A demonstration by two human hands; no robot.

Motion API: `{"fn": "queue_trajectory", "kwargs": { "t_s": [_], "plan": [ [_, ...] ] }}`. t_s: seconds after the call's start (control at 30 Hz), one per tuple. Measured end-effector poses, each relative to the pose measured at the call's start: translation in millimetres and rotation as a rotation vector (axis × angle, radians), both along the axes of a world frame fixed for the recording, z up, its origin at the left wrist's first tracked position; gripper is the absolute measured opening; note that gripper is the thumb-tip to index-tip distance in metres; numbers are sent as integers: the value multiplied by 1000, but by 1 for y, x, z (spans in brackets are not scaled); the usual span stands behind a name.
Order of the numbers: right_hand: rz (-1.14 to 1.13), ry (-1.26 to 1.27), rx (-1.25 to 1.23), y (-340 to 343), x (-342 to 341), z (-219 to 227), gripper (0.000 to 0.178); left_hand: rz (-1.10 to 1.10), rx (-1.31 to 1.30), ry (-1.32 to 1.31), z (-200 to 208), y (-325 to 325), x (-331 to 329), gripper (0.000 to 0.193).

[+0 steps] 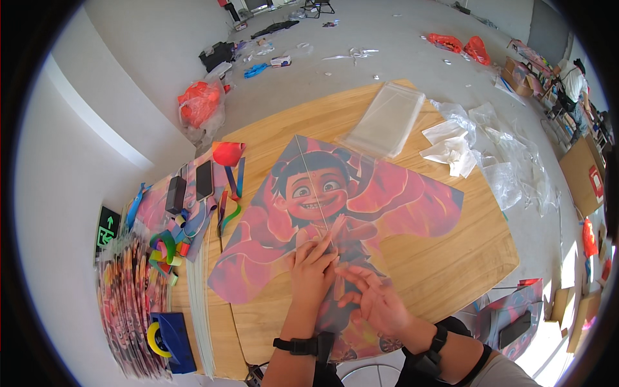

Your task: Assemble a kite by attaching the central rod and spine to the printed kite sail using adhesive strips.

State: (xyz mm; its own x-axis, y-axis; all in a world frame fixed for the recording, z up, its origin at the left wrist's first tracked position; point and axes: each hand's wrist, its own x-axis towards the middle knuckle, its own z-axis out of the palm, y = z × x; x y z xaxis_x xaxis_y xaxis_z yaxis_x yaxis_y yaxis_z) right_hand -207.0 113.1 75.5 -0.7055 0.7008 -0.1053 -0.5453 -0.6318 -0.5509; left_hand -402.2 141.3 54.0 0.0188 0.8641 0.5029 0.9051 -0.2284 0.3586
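A printed kite (412,187) in red, pink and purple, with a smiling cartoon child on it, lies spread over the wooden table. A thin pale rod (311,174) runs down its middle from the top point. My left hand (312,267) rests on the kite's centre beside the rod's lower end, its fingers stretched out. Close to its right, my right hand (374,297) is turned partly palm up over the kite's lower part. Its fingers are apart and loosely bent, with nothing visible in them. The rod's lower end is hidden near my fingers.
Left on the table (445,258) are a bundle of pale rods (198,309), a blue tape dispenser (174,342), colourful ribbons (169,248), a phone (204,179) and stacked printed sheets (129,303). Clear plastic sleeves (387,119) lie at the back. A person (572,93) stands far right.
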Motion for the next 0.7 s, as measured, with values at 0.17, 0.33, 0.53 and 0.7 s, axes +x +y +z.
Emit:
{"fn": "queue_trajectory", "kwargs": {
  "t_s": [0.17, 0.33, 0.53, 0.7],
  "plan": [
    [-8, 3, -4, -1, -3, 1, 57, 1, -4, -19, 0, 1, -1, 10],
    [1, 12, -6, -1, -3, 1, 57, -2, -2, -23, 1, 2, 0, 7],
    [4, 2, -23, -2, -4, 1, 57, 3, 8, -23, -5, 2, -2, 11],
    [4, 37, -28, -2, -3, 1, 56, -4, -6, -24, 0, 2, 0, 11]
  ]
}}
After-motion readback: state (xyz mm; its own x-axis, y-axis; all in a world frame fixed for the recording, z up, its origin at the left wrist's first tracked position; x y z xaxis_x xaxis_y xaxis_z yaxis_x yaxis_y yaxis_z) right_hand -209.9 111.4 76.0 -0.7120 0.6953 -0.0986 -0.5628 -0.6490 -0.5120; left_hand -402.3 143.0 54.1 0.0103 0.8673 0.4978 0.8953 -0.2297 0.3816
